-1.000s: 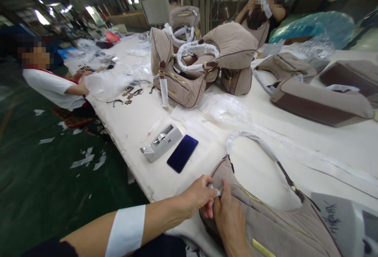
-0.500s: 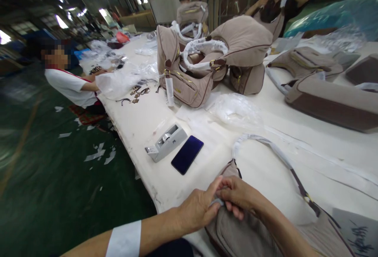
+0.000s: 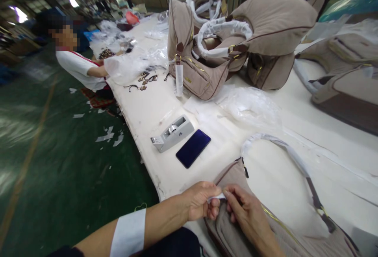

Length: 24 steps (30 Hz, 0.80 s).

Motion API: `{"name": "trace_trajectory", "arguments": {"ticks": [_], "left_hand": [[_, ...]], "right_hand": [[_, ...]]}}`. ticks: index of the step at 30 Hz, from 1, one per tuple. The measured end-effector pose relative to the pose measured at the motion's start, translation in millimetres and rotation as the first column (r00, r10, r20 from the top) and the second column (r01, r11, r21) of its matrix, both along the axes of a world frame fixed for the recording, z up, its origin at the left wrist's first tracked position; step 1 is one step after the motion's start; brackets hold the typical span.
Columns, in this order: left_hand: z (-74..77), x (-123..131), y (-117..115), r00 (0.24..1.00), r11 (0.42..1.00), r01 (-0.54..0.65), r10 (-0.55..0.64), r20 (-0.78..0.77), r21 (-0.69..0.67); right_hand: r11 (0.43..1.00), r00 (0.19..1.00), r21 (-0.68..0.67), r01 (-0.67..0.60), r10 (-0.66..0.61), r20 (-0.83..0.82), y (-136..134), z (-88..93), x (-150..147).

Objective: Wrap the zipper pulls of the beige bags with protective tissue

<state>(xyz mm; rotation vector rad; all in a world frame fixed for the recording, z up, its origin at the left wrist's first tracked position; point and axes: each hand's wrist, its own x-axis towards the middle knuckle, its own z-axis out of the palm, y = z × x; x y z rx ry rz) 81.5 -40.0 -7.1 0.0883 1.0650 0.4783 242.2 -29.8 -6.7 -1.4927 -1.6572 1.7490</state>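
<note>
The left hand (image 3: 201,201) and right hand (image 3: 248,213) both have their fingers pinched on a small white strip (image 3: 217,196), just over the beige bag (image 3: 226,227) on the table (image 3: 147,111).

I'm looking in on a factory workshop, with matching taupe handbags (image 3: 230,234) crowding a long white table (image 3: 144,109), a co-worker (image 3: 78,70) at its left edge and pale scraps (image 3: 106,135) littering the green floor (image 3: 73,178).
</note>
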Motion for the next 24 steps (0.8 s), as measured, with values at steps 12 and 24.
{"name": "trace_trajectory", "arguments": {"ticks": [12, 24], "left_hand": [[14.1, 4, 19, 0.998, 0.999, 0.008, -0.010, -0.065, -0.040], [-0.5, -3, 5, 0.969, 0.889, 0.179, -0.084, -0.233, 0.423]], "right_hand": [[0.362, 0.951, 0.885, -0.294, 0.204, 0.233, -30, 2.7, 4], [0.550, 0.975, 0.821, -0.151, -0.054, 0.216, -11, -3.8, 31]]}}
